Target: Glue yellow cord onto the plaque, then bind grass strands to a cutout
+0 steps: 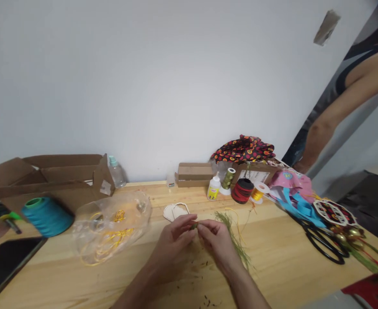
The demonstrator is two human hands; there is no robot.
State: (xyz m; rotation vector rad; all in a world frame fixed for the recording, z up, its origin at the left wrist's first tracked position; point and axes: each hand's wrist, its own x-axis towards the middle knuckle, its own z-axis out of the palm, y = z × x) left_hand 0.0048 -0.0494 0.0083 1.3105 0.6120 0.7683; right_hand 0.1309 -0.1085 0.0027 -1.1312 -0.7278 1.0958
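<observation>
My left hand (171,240) and my right hand (216,242) meet over the wooden table (182,292), their fingertips pinching a small green thread bundle (194,225). Most of the bundle is hidden by my fingers. Just right of my right hand, a loose tassel of green thread (232,238) lies on the wood with thin yellow strands. A pale wooden cutout (174,211) sits just beyond my left hand. To its left is a clear plastic bag (111,227) holding yellow cord. Small dark crumbs are scattered on the table below my hands.
A teal thread cone (47,216) and cardboard box (60,171) stand left, with a dark tablet (8,270) at the near left. Glue (214,188), thread spools (242,191), patterned fabric (243,149) and black-handled scissors (324,244) crowd the far right. A person's arm and leg (330,107) show beyond.
</observation>
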